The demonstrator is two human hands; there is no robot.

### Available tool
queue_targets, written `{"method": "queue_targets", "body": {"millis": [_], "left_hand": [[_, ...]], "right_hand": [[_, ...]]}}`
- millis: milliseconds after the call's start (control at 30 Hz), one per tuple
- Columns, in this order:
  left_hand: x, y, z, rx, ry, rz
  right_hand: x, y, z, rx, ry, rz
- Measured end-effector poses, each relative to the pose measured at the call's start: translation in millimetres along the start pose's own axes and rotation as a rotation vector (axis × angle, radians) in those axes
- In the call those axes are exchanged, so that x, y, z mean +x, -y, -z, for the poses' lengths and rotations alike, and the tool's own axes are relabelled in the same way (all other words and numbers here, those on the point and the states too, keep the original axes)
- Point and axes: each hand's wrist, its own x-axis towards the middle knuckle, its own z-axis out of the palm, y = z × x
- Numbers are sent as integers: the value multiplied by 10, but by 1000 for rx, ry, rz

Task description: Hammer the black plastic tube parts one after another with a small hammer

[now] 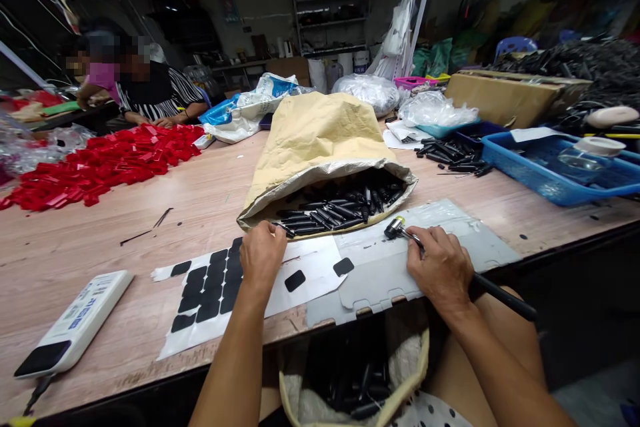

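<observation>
My left hand [263, 255] is closed at the mouth of a tan paper sack [320, 127], fingertips pinching the end of a black tube-shaped piece [285, 230]. Many similar black pieces [335, 213] fill the sack's opening. In my right hand [443, 267] is a small hammer [505, 297] with a black handle; its metal head, with a yellowish face, rests over a grey board [465, 233]. Below my left hand lies a white sheet [315, 257] bearing rows of black rounded stickers [209, 293], with a loose-looking black sticker [295, 280] farther right.
An open sack [415, 367] of black pieces sits below the table edge. A white power bank-like box [75, 323] with a cable lies left. Red pieces [115, 163] are heaped before a seated person [165, 93]. A blue basket [545, 173] stands right.
</observation>
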Motion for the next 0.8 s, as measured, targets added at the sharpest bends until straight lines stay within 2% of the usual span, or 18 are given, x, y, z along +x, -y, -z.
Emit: {"method": "queue_targets", "body": {"millis": [67, 167, 333, 433, 500, 567, 600, 667, 733, 800], "left_hand": [[201, 16, -69, 105, 48, 88], [299, 25, -126, 150, 93, 150], [293, 69, -139, 127, 87, 140], [244, 81, -71, 122, 65, 142], [149, 57, -4, 95, 7, 119], [-5, 2, 25, 6, -37, -8], [-97, -31, 12, -66, -10, -113], [-283, -95, -80, -218, 153, -335], [-433, -135, -229, -299, 299, -476], [-524, -139, -377, -310, 315, -537]], "right_hand": [[4, 5, 4, -2, 4, -4], [8, 11, 8, 2, 10, -7], [3, 16, 11, 4, 4, -13], [1, 19, 15, 1, 7, -20], [3, 20, 18, 2, 12, -21], [6, 20, 19, 7, 16, -20], [6, 20, 18, 9, 16, -19], [5, 20, 17, 13, 12, -17], [3, 23, 17, 14, 11, -18], [4, 29, 22, 16, 17, -19]]}}
